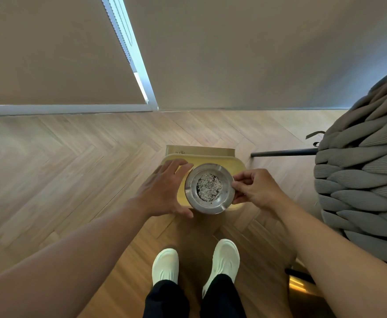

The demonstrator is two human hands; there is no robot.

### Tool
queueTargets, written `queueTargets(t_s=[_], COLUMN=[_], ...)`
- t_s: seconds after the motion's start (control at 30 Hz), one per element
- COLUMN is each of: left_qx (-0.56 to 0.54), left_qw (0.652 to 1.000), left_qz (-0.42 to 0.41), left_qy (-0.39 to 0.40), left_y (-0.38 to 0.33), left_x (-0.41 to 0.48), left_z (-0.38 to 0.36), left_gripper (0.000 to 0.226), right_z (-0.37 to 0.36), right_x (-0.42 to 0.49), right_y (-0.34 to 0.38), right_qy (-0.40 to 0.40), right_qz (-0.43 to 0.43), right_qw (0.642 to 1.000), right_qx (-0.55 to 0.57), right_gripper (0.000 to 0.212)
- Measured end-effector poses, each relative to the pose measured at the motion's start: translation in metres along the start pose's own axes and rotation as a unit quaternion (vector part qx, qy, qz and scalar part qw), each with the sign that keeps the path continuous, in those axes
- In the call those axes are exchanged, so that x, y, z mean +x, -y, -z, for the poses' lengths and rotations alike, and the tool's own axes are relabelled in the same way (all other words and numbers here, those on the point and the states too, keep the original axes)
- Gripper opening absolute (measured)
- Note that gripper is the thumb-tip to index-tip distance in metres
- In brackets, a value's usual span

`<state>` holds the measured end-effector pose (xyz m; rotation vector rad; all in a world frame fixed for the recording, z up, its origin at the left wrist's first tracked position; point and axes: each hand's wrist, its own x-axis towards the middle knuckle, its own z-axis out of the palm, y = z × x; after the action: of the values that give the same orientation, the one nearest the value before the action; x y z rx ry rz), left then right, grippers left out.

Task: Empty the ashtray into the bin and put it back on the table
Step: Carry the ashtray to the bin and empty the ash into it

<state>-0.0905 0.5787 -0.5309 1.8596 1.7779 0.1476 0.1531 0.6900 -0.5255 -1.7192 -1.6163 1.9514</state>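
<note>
A round metal ashtray [210, 188] holding grey ash and dark bits is level, directly above a yellow bin [236, 167] that stands on the wood floor. My right hand [254, 188] pinches the ashtray's right rim with thumb and fingers. On the ashtray's left, my left hand [165, 188] is spread with fingers apart; I cannot tell whether it touches the rim. The bin's lid looks closed, and the ashtray and both hands hide much of its top.
A chunky grey knitted seat [362, 175] with a dark metal leg [284, 153] fills the right side. My white shoes [165, 266] stand just behind the bin. Beige wall and a white window frame [139, 65] run along the back; herringbone floor lies to the left.
</note>
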Motion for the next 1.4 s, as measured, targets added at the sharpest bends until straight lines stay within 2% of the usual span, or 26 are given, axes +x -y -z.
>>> queueTargets(t_s=[0.2,0.5,0.7,0.9,1.07,1.27,1.4], left_qx=[0.068,0.125,0.129,0.122,0.121,0.118,0.119], left_qw=[0.998,0.992,0.991,0.992,0.992,0.993,0.992], left_qz=[0.003,0.015,0.016,0.016,0.015,0.016,0.018], left_qy=[0.007,0.029,0.030,0.032,0.031,0.023,0.024], left_y=[0.016,0.027,0.034,0.036,0.037,0.035,0.035], left_x=[0.011,0.022,0.024,0.025,0.026,0.025,0.025], left_z=[-0.008,-0.029,-0.035,-0.036,-0.037,-0.037,-0.037], left_gripper=[0.142,0.152,0.150,0.149,0.150,0.150,0.150], right_z=[0.007,0.009,0.003,-0.008,-0.017,-0.022,-0.025], right_x=[0.006,0.011,0.018,0.011,0.005,0.002,0.000], right_y=[0.003,0.005,-0.002,-0.013,-0.021,-0.041,-0.048], right_qy=[-0.030,-0.065,-0.083,-0.090,-0.102,-0.139,-0.156], right_qz=[0.019,0.079,0.151,0.301,0.413,0.472,0.500], right_qw=[0.999,0.994,0.978,0.914,0.827,0.739,0.708], right_qx=[0.025,-0.044,-0.118,-0.256,-0.367,-0.461,-0.474], right_gripper=[0.013,0.009,0.020,0.008,0.009,0.014,0.021])
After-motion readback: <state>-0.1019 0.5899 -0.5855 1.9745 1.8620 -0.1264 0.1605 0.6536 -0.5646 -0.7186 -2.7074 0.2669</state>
